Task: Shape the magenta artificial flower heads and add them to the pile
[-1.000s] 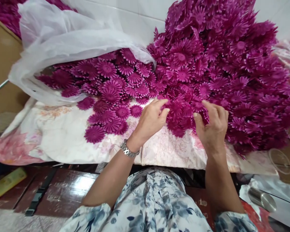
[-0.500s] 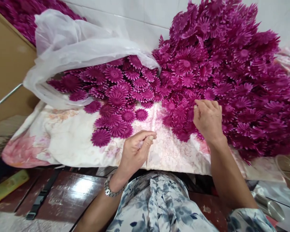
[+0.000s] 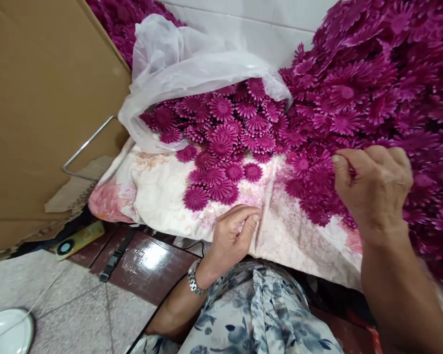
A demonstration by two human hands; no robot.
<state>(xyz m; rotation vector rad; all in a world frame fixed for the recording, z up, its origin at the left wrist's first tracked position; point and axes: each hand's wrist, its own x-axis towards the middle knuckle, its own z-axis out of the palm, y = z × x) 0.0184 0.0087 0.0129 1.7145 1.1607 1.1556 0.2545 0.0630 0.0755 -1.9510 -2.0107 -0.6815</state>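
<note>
My left hand (image 3: 232,236), a metal-banded watch (image 3: 195,278) on its wrist, is above the front of the pale floral cloth (image 3: 162,187). Its thumb and forefinger are pinched together, and anything between them is too small to make out. Just beyond it lie magenta artificial flower heads (image 3: 221,145), spilling from the mouth of a white plastic bag (image 3: 210,71). My right hand (image 3: 376,187) is raised in front of a tall heap of magenta artificial flowers (image 3: 384,73). Thumb and forefinger press together there too; whether they hold anything cannot be seen.
A large cardboard box (image 3: 47,98) stands at the left, with a bent metal rod (image 3: 90,142) beside it. Below are a dark red wooden surface (image 3: 151,275), a black buckle strap (image 3: 114,258) and a yellow object (image 3: 81,238). White tiles (image 3: 243,19) rise behind.
The view has turned left, showing more of the cardboard box and the floor. My right hand has come up closer to the camera and rightward. My left hand keeps its pinch.
</note>
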